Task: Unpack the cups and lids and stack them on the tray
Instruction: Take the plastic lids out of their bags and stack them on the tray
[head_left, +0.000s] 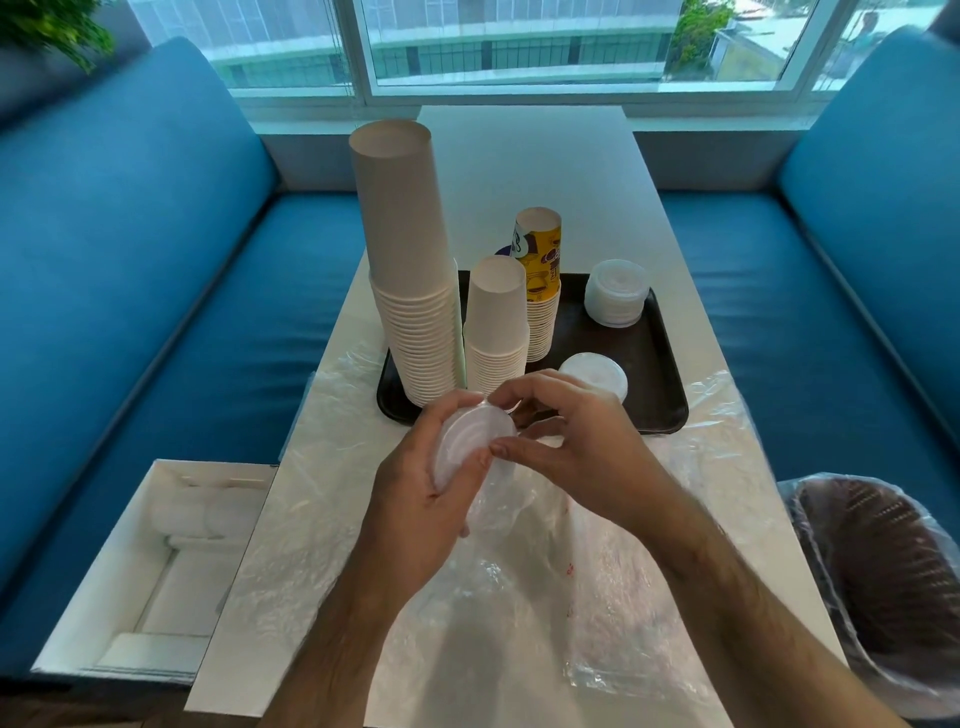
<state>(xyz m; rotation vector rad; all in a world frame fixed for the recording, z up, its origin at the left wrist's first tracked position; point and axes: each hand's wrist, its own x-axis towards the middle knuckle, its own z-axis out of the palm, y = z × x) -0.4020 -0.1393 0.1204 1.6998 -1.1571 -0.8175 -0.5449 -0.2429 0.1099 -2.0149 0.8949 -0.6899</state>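
a long white table (524, 171) runs away from the viewer between two blue benches (156, 291), with a window at its far end. clear plastic wrapping (519, 613) lies spread and crumpled over the near half of the table. on the left bench sits an open white box (130, 582) with pale packets inside, and at the lower right stands a dark bin (883, 577) lined with clear plastic. a dark tray (654, 384) lies across the middle of the table. on its left side stands the tall stack of white cups (410, 291), upside down; just right of it stands a shorter white cup stack (496, 327), and behind that a stack topped by a yellow printed cup (540, 265). at the tray's far right corner sits a pile of clear lids (615, 293), and near its front edge a lower lid pile (595, 376). above the wrapping, close in front of the tray, the left hand (415, 493) grips a bunch of clear lids (467, 441) by their rims, while the right hand (566, 447) meets it, thumb and fingertips pinching at the edge of the same bunch.
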